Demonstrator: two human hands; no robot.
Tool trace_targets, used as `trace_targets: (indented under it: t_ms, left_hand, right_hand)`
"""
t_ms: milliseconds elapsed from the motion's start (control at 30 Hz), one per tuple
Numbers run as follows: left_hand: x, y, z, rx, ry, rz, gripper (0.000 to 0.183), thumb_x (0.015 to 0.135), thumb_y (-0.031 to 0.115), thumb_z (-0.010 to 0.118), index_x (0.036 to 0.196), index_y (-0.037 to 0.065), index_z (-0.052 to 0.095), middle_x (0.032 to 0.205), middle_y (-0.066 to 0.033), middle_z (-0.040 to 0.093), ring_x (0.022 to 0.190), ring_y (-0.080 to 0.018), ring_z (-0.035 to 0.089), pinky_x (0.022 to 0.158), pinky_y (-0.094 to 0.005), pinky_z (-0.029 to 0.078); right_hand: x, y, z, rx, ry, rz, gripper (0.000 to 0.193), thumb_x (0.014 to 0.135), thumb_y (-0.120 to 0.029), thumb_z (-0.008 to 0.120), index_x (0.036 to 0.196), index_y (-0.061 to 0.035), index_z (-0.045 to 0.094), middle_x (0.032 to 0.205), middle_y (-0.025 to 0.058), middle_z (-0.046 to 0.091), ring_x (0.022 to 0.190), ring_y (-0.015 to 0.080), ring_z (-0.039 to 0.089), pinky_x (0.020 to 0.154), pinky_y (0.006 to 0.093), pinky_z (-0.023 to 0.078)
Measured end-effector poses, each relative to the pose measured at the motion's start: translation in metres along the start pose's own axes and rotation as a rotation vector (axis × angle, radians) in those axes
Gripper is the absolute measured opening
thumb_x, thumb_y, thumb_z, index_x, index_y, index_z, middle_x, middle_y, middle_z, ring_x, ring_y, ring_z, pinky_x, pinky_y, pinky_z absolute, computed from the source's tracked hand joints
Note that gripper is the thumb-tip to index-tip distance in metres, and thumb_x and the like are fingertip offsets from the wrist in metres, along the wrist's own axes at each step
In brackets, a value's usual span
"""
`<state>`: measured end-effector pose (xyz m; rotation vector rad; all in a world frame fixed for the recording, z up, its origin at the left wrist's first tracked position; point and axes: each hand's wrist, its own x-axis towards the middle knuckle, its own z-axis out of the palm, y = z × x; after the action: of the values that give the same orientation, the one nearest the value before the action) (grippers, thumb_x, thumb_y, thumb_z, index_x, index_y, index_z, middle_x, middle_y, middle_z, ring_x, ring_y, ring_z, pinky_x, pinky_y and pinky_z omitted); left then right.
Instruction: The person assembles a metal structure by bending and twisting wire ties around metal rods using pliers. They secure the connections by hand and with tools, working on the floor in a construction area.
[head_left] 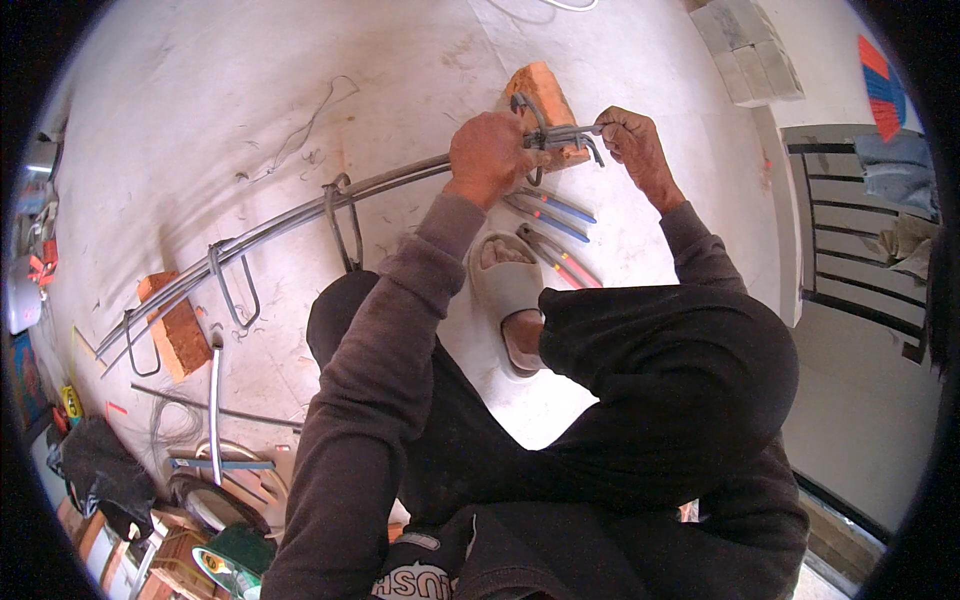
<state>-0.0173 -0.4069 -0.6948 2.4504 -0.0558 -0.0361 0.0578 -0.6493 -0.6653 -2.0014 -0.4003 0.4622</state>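
A bundle of thin steel rods [300, 213] runs from the lower left to the upper middle, propped on two orange bricks, a left brick [181, 335] and a far brick [537, 88]. Bent steel stirrups, among them a stirrup [333, 215], hang around the rods. My left hand [490, 152] is closed around the bundle, just left of the far brick, beside an end stirrup [541, 118]. At the rods' right end, my right hand [636, 145] pinches a rod tip between thumb and fingers. Below lie blue-handled pliers [555, 217] and red-handled pliers [565, 262].
My sandalled foot [508, 290] stands close to the pliers. Loose wire [175, 420] and a white tube [215, 410] lie at the lower left near assorted tools. Grey blocks [748, 55] sit at the far right, above a black metal railing [850, 210] with cloths on it.
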Motion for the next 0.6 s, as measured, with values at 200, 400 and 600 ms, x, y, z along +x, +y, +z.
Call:
trace_targets:
  t_ms: [200,400,600]
  left_hand:
    - [0.0,-0.01,0.021,0.081,0.133,-0.012,0.043,0.07,0.047,0.082,0.077,0.006,0.071,0.081,-0.0187,0.067,0.085,-0.036,0.067,0.072,-0.0485,0.053]
    - [0.0,-0.009,0.007,-0.028,0.053,0.011,0.037,0.072,0.04,0.081,0.082,0.006,0.072,0.081,-0.0182,0.068,0.084,-0.0369,0.067,0.073,-0.0495,0.052]
    - [-0.003,-0.025,0.004,-0.203,-0.02,0.048,0.031,0.072,0.031,0.078,0.091,0.007,0.075,0.089,-0.0196,0.067,0.09,-0.0389,0.064,0.081,-0.049,0.049]
  right_hand:
    - [0.012,-0.003,0.003,0.029,-0.105,0.099,0.018,0.092,-0.013,0.046,0.084,-0.0052,0.059,0.066,-0.006,0.04,0.057,0.0036,0.031,0.046,0.0216,0.026]
    - [0.015,0.001,0.004,-0.116,-0.085,-0.004,0.018,0.088,-0.011,0.048,0.079,-0.0022,0.061,0.069,-0.0003,0.052,0.062,0.0076,0.045,0.055,0.024,0.042]
    - [0.037,-0.003,0.018,-0.375,-0.118,-0.253,0.019,0.085,-0.016,0.058,0.088,-0.0008,0.07,0.075,0.0119,0.066,0.07,0.027,0.064,0.069,0.0369,0.052]
